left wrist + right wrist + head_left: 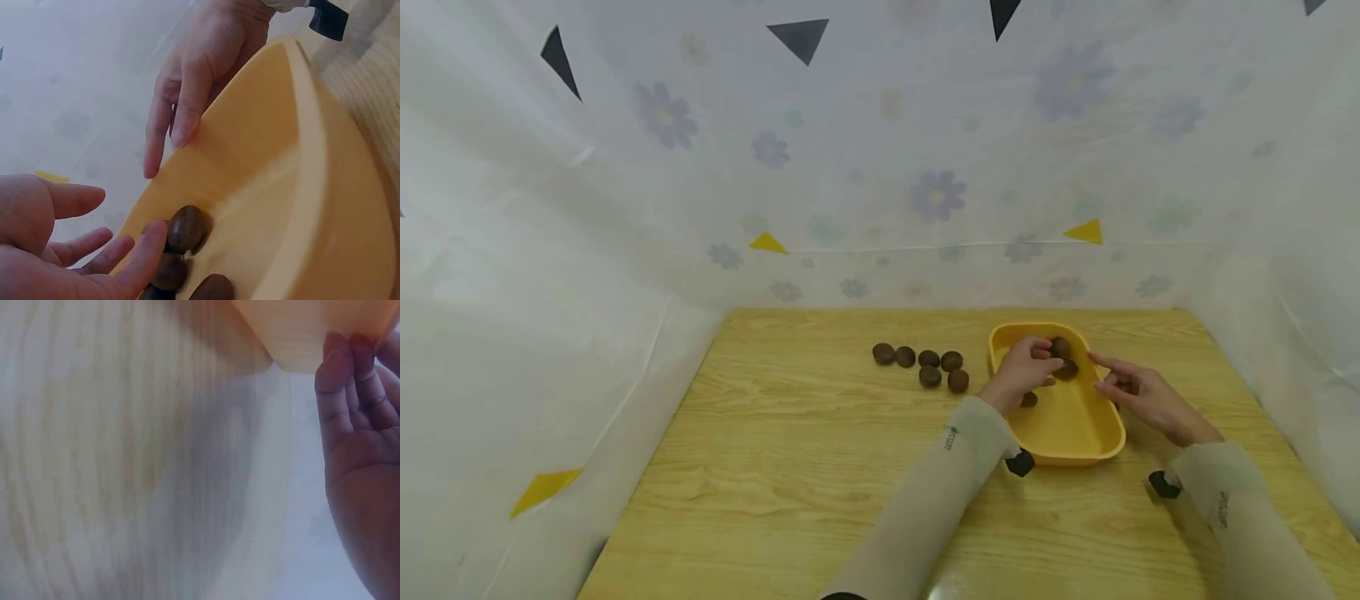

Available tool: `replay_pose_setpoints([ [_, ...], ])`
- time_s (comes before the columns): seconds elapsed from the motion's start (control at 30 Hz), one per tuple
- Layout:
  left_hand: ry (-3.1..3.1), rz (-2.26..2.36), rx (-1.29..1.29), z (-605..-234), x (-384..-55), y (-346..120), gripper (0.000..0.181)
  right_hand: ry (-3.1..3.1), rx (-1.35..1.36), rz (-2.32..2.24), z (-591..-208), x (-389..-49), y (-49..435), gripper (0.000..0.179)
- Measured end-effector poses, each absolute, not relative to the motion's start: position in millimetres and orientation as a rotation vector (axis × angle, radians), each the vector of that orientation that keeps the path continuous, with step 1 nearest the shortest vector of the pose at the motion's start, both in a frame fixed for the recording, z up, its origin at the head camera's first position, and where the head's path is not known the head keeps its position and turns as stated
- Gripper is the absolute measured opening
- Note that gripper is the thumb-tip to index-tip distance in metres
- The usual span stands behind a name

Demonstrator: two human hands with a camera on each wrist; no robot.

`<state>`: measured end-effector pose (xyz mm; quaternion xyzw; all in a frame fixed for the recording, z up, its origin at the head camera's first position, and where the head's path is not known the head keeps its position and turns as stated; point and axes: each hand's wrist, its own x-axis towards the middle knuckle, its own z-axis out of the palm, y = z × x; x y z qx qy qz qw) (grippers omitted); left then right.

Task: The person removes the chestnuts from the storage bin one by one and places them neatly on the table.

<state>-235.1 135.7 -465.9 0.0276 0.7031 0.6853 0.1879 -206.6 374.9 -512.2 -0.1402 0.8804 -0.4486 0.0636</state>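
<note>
Yellow tray [1067,427] on tabletop [790,442], brown ovals [1066,369] inside, six more ovals [930,377] outside at 9 o'clock. Left hand [1024,368] wide, thumb [81,200] spread, beside ovals at tray's 12 o'clock; right hand [1156,402] relaxed, fingertips [183,132] touching tray at 2 o'clock.

On my head feed I see a yellow wood-grain tabletop [775,467] across the lower half of the frame. A yellow-orange, round-cornered tub [1067,425] sits on it at lower right; six dark brown, rounded nut-like pieces [930,377] lie just below the frame's centre.
</note>
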Motion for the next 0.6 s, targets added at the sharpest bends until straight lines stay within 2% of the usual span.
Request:
replay_pose_setpoints([
  [0.2, 2.000, 1.889, 0.004, -475.0, -235.2, 138.7, 0.035, 2.647, -0.435, -1.342, -514.0, -200.2, 371.5, 0.060],
  [0.6, 2.070, 1.762, 0.057, -492.2, -237.6, 144.4, 0.040, 2.646, -0.452, -1.339, -513.9, -194.8, 369.1, 0.061],
])
